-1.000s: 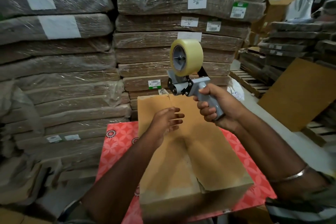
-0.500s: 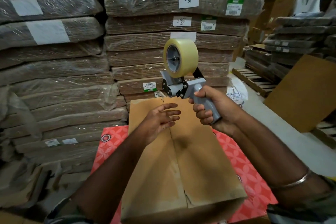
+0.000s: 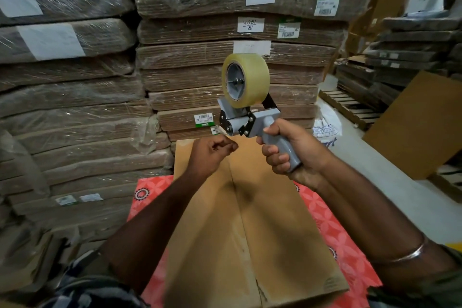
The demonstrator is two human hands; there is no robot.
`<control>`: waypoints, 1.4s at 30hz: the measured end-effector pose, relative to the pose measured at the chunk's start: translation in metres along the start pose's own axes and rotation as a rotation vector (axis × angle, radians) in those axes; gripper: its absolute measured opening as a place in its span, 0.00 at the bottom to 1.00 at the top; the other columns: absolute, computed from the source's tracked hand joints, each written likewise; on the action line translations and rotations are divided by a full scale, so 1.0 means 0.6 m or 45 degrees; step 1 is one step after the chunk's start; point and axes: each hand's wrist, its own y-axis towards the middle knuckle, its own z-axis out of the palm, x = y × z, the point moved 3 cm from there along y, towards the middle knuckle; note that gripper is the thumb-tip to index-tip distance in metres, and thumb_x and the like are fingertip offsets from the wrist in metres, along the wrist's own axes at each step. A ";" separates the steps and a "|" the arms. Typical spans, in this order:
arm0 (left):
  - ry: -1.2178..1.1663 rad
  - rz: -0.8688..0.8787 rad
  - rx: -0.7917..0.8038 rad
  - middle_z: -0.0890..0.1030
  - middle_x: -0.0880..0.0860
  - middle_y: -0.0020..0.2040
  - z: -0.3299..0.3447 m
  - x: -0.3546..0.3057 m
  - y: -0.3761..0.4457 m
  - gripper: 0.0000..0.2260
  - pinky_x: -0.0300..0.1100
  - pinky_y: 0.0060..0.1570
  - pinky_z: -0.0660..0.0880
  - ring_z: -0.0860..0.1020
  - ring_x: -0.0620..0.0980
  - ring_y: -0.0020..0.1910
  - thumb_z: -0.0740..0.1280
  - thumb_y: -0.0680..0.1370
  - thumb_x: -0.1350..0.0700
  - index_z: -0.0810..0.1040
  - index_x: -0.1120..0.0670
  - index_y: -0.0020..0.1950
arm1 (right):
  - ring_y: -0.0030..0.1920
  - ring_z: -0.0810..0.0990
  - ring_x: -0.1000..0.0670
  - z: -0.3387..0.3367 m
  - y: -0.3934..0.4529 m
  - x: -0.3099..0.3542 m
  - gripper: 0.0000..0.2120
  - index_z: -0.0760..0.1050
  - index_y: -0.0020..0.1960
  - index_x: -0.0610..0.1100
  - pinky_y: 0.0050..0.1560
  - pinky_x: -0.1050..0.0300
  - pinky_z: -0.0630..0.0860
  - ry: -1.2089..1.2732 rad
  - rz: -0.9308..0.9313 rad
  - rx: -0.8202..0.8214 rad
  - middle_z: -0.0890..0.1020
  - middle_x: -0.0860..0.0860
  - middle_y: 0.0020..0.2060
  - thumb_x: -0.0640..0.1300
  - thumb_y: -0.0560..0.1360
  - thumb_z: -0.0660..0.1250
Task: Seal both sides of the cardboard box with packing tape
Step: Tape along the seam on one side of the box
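A long brown cardboard box [image 3: 252,232] lies on a red patterned cloth [image 3: 332,227], its two top flaps meeting along a centre seam with no tape visible on it. My right hand [image 3: 287,147] grips the grey handle of a tape dispenser [image 3: 246,117] held above the box's far end, with a clear tape roll [image 3: 246,80] upright on it. My left hand [image 3: 212,150] hovers just left of the dispenser's roller, fingers pinched together at the tape's loose end. Whether it holds the tape end is too small to tell.
Tall stacks of shrink-wrapped flat cardboard [image 3: 225,57] rise right behind the box and to the left [image 3: 62,82]. More stacks, a wooden pallet [image 3: 350,105] and a leaning cardboard sheet [image 3: 420,127] stand at the right, beside a strip of grey floor [image 3: 375,182].
My left hand rose from above the box flaps toward the dispenser's front, and its fingers went from spread to pinched. The dispenser stays raised in my right hand.
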 end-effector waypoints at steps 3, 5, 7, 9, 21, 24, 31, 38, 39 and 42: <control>0.049 0.030 0.001 0.85 0.49 0.39 -0.017 0.025 0.031 0.07 0.46 0.44 0.79 0.83 0.51 0.42 0.74 0.74 0.47 0.85 0.50 0.41 | 0.22 0.63 0.58 0.012 0.027 -0.007 0.09 0.71 0.50 0.42 0.20 0.67 0.57 0.011 -0.008 -0.044 0.67 0.52 0.30 0.47 0.77 0.62; 0.100 0.066 0.036 0.84 0.43 0.36 -0.029 0.043 0.056 0.06 0.45 0.41 0.78 0.82 0.46 0.39 0.76 0.75 0.51 0.83 0.44 0.39 | 0.22 0.63 0.58 0.021 0.048 -0.012 0.08 0.71 0.50 0.42 0.20 0.67 0.57 0.016 -0.031 -0.092 0.67 0.52 0.30 0.47 0.78 0.62; 0.163 0.121 0.057 0.82 0.37 0.35 -0.042 0.060 0.082 0.14 0.40 0.39 0.73 0.79 0.39 0.37 0.77 0.76 0.57 0.80 0.40 0.36 | 0.22 0.63 0.58 0.029 0.074 -0.015 0.08 0.71 0.49 0.42 0.21 0.66 0.57 0.040 -0.058 -0.140 0.68 0.52 0.30 0.47 0.78 0.62; 0.195 0.119 0.091 0.81 0.35 0.34 -0.055 0.083 0.112 0.15 0.35 0.38 0.71 0.78 0.37 0.36 0.77 0.76 0.57 0.79 0.39 0.37 | 0.22 0.63 0.58 0.037 0.107 -0.019 0.08 0.72 0.49 0.42 0.21 0.66 0.57 0.083 -0.076 -0.170 0.68 0.52 0.30 0.47 0.78 0.62; 0.339 0.029 0.172 0.81 0.43 0.35 -0.067 0.318 0.285 0.03 0.39 0.37 0.67 0.78 0.43 0.36 0.77 0.75 0.51 0.86 0.47 0.43 | 0.24 0.62 0.57 0.021 0.373 -0.052 0.08 0.72 0.47 0.43 0.21 0.66 0.58 0.068 -0.049 -0.375 0.67 0.53 0.31 0.49 0.77 0.62; 0.351 -0.049 0.173 0.85 0.47 0.39 -0.056 0.361 0.307 0.06 0.40 0.36 0.70 0.81 0.46 0.38 0.77 0.75 0.47 0.87 0.49 0.45 | 0.25 0.61 0.57 0.007 0.415 -0.059 0.09 0.74 0.47 0.43 0.22 0.66 0.58 0.034 -0.034 -0.419 0.67 0.52 0.31 0.48 0.78 0.62; 0.496 -0.071 0.415 0.84 0.51 0.39 -0.041 0.407 0.357 0.10 0.47 0.40 0.74 0.81 0.52 0.39 0.78 0.73 0.46 0.88 0.52 0.44 | 0.25 0.61 0.56 -0.031 0.467 -0.078 0.08 0.73 0.45 0.45 0.24 0.65 0.57 0.022 0.011 -0.453 0.67 0.52 0.32 0.49 0.77 0.62; 0.588 -0.052 0.394 0.85 0.54 0.38 -0.041 0.416 0.374 0.11 0.48 0.39 0.75 0.81 0.52 0.36 0.80 0.72 0.47 0.88 0.55 0.42 | 0.27 0.60 0.56 -0.043 0.488 -0.089 0.08 0.73 0.43 0.47 0.26 0.63 0.56 -0.022 0.016 -0.409 0.67 0.53 0.32 0.48 0.77 0.61; 0.592 -0.053 0.383 0.85 0.53 0.38 -0.040 0.419 0.376 0.11 0.48 0.38 0.75 0.81 0.52 0.37 0.80 0.72 0.47 0.88 0.54 0.43 | 0.27 0.60 0.56 -0.044 0.490 -0.088 0.08 0.73 0.43 0.47 0.26 0.63 0.56 -0.028 0.010 -0.405 0.66 0.53 0.32 0.48 0.77 0.61; 0.620 -0.091 0.416 0.85 0.51 0.37 -0.039 0.427 0.376 0.13 0.48 0.38 0.76 0.82 0.51 0.35 0.80 0.71 0.43 0.88 0.53 0.42 | 0.28 0.59 0.55 -0.047 0.494 -0.089 0.07 0.74 0.43 0.47 0.27 0.63 0.56 -0.053 0.011 -0.395 0.67 0.52 0.32 0.48 0.77 0.61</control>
